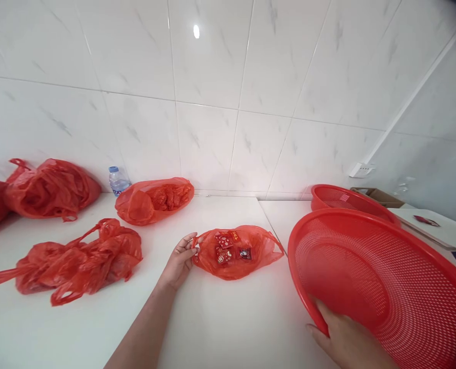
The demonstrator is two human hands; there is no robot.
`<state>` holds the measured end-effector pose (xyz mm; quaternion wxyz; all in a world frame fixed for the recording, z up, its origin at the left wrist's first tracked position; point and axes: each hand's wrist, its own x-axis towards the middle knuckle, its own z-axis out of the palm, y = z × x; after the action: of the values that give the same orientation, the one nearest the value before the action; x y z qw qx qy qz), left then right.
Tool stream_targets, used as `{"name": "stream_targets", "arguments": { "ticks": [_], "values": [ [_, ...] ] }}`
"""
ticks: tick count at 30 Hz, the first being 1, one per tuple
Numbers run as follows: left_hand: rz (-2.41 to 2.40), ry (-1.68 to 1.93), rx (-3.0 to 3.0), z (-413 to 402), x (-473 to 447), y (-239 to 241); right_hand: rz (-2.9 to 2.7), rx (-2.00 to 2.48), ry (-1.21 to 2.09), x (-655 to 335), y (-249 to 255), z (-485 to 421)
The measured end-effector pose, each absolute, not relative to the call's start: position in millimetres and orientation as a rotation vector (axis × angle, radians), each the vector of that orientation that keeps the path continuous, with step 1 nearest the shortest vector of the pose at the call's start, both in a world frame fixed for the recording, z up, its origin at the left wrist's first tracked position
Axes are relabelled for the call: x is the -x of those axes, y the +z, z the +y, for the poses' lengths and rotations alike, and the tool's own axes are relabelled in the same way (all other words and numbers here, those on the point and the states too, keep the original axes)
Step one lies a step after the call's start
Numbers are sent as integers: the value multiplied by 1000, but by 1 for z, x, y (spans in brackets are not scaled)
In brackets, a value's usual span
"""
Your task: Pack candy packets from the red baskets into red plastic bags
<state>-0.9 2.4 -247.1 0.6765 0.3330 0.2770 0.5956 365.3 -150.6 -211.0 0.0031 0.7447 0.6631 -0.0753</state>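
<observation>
In the middle of the white table lies a red plastic bag [233, 269], its mouth spread open. Inside it are several small packets [225, 254], mostly red, with one dark packet [245, 253]. My left hand [182, 260] pinches the bag's left handle. At the right, my right hand [339, 330] grips the near left rim of a large red plastic basket [347, 277], with the thumb outside and the fingers inside. The basket is tilted towards me, and no contents show in it.
Red bags [78, 261] lie along the left, another full one [157, 201] near the wall beside a water bottle [117, 180]. A second red basket [351, 197] stands behind the tilted one. Further right are a cardboard box [379, 197] and a wall socket [361, 170].
</observation>
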Motion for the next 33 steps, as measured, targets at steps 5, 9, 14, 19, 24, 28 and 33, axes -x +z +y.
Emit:
{"name": "stream_targets", "arguments": {
  "ticks": [5,9,14,19,24,28,33],
  "values": [
    [606,1351,-748,3,1,-248,2073,-2346,-322,-383,-195,-139],
    [600,1356,-745,3,1,-248,2026,-2407,-256,-397,-186,-127],
    [595,1360,-752,4,2,-249,1920,-2425,-201,-423,-180,-114],
    [582,1347,-746,5,3,-250,1965,-2516,120,-427,-175,-112],
    [593,1339,-747,4,2,-250,2446,-2449,604,-382,-177,-109],
    [598,1347,-751,4,2,-250,2617,-2428,232,-353,-191,-88],
    [575,1346,-748,4,2,-251,2508,-2647,-305,-342,-221,-51]
  ]
}}
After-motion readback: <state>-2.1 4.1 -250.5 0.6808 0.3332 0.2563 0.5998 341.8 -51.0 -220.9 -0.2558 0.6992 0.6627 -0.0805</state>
